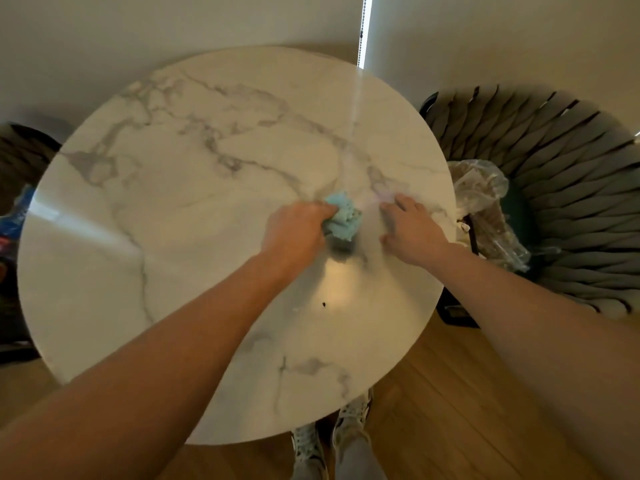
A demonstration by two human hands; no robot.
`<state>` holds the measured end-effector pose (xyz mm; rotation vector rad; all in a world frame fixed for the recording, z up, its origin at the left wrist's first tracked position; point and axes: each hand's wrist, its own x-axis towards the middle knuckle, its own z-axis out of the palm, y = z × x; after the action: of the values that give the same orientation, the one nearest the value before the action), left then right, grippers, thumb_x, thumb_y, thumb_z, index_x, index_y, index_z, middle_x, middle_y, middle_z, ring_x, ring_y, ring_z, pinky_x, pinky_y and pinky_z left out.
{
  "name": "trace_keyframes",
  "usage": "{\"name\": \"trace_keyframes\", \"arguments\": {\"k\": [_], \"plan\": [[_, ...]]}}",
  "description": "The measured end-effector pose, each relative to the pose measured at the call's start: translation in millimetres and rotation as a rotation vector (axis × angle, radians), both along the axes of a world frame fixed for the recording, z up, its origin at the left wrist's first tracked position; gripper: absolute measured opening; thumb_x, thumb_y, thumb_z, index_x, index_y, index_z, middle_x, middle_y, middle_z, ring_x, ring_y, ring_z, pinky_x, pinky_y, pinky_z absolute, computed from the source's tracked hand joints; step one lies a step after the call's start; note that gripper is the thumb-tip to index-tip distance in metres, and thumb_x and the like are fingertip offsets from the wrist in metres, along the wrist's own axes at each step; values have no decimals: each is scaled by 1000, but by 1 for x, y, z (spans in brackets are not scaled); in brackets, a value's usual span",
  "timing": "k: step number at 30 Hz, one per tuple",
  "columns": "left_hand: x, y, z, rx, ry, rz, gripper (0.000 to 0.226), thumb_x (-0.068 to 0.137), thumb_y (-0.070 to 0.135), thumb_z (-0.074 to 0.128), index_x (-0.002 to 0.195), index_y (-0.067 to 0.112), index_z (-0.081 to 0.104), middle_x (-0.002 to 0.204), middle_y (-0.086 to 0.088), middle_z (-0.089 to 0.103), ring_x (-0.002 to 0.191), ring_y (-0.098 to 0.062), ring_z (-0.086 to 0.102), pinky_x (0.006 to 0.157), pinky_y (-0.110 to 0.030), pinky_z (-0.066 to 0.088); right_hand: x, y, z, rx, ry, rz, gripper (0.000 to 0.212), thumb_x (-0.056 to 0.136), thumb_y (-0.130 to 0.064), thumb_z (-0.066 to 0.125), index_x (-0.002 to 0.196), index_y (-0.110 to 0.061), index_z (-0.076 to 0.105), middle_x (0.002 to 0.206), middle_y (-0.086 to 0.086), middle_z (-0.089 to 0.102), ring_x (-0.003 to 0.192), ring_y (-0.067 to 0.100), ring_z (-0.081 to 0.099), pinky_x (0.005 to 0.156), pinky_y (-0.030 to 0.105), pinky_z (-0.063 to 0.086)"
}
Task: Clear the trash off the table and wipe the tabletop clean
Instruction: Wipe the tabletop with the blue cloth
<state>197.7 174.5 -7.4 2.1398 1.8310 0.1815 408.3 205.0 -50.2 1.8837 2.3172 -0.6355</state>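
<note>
A round white marble table (173, 209) fills the view. My left hand (298, 233) grips a bunched light-blue cloth (344, 216) and presses it on the tabletop right of centre. My right hand (412, 230) lies flat on the table just right of the cloth, fingers straight, near the table's right edge. A small dark crumb (324, 304) and a pale smear (296, 309) sit on the surface nearer to me, below the hands.
A clear plastic bag with crumpled trash (485, 209) lines a bin beside the table's right edge, in front of a dark woven chair (561, 188). Another dark chair (20, 157) and a blue bag (14, 220) stand at the left. My shoes (332, 441) stand on the wood floor.
</note>
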Motion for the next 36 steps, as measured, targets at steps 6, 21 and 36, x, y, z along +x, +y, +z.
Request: {"name": "trace_keyframes", "arguments": {"k": [6, 21, 36], "plan": [[44, 26, -44, 20, 70, -171, 30, 90, 22, 51, 114, 18, 68, 118, -8, 67, 108, -30, 61, 89, -37, 48, 3, 3, -14, 17, 22, -4, 67, 85, -26, 61, 145, -14, 33, 154, 18, 22, 140, 35, 22, 113, 39, 22], [-98, -67, -14, -76, 140, 179, 32, 94, 24, 50, 125, 26, 61, 125, -8, 62, 107, -33, 61, 88, -37, 50, -45, -51, 1, -63, 23, -14, 65, 84, -31, 52, 144, -16, 32, 156, 16, 18, 144, 37, 17, 112, 49, 28], [-42, -140, -28, -79, 317, -28, 48, 99, 14, 41, 146, 17, 34, 148, 1, 40, 127, -21, 48, 97, -31, 42, -52, -68, -3, -147, -52, 2, 79, 90, -32, 61, 153, -23, 14, 162, 7, -4, 149, 29, 0, 117, 48, 22]]}}
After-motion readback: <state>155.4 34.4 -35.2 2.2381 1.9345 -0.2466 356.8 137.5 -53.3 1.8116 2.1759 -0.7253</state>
